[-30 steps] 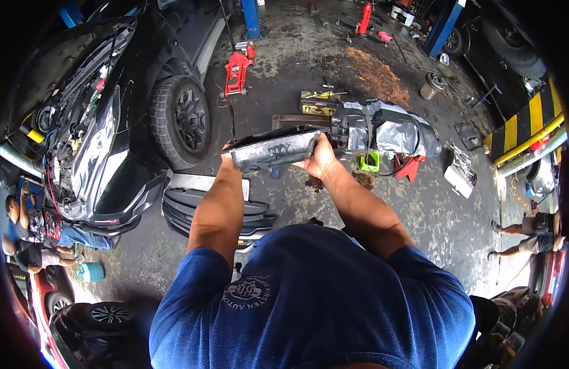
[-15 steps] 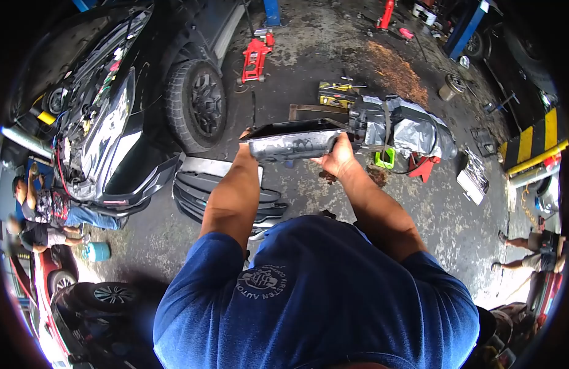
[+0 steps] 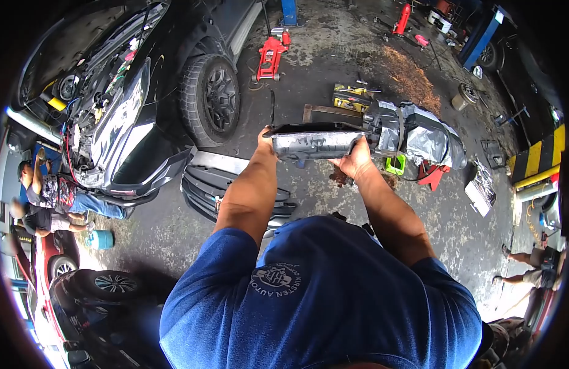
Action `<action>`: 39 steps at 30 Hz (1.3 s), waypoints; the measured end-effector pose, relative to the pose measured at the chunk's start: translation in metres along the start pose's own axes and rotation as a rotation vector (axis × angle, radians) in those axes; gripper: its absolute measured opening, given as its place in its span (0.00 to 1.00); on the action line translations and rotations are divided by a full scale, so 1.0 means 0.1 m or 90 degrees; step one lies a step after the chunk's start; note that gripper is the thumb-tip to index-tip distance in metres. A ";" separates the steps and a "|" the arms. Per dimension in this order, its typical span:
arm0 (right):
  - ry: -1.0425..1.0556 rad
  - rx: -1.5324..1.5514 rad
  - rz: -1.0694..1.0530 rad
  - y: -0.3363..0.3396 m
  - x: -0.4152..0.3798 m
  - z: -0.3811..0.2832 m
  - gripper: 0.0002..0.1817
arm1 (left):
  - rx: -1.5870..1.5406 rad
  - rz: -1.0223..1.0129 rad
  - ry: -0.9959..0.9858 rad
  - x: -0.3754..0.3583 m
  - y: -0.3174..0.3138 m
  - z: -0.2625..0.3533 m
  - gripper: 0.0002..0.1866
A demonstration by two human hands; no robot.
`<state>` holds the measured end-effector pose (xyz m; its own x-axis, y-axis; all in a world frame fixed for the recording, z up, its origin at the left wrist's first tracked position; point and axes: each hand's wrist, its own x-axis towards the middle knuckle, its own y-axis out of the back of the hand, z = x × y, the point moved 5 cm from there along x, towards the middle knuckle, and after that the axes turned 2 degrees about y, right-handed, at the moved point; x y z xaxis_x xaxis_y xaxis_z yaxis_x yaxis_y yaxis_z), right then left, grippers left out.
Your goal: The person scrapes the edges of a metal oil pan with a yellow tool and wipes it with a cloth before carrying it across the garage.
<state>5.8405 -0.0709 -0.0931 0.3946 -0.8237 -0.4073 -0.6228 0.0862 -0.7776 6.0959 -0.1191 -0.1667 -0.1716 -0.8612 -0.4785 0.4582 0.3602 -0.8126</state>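
A dark oil pan, rectangular with a flanged rim, is held out in front of me above the floor. My left hand is closed around its left end, with most of the fingers hidden. At the opposite end, my right hand grips the corner, thumb up along the side and fingers beneath. Just beyond and to the right lies a bulky assembly wrapped in grey plastic. A brown frame-like piece and a yellow-and-black case lie past the pan.
A black vehicle with its engine bay exposed and a large wheel stands at left. A removed grille lies below the pan. Farther off is a red floor jack; a bright green item sits nearby. Other people are at both sides.
My view has swung slightly left, so the surroundings sit farther right. Both hands still hold the oil pan at its two ends, in nearly the same pose.
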 end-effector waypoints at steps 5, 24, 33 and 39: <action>0.006 0.011 0.037 0.11 -0.01 -0.08 0.34 | 0.015 0.038 -0.013 0.00 -0.03 -0.10 0.23; 0.073 0.146 -0.033 0.54 0.04 -1.09 0.27 | 0.406 0.095 -0.440 -1.19 -1.55 -0.50 0.06; 0.076 0.143 -0.036 0.54 0.04 -1.17 0.28 | 0.380 0.058 -0.478 -1.36 -1.67 -0.64 0.08; 0.089 0.126 -0.055 0.45 0.10 -1.12 0.28 | 0.510 0.067 -0.605 -1.12 -1.45 -0.64 0.33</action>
<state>5.7405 -0.1376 -0.0789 0.3351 -0.9008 -0.2762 -0.4417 0.1087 -0.8906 5.9926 -0.0521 -0.0167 0.4425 -0.8799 0.1729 0.8912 0.4101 -0.1936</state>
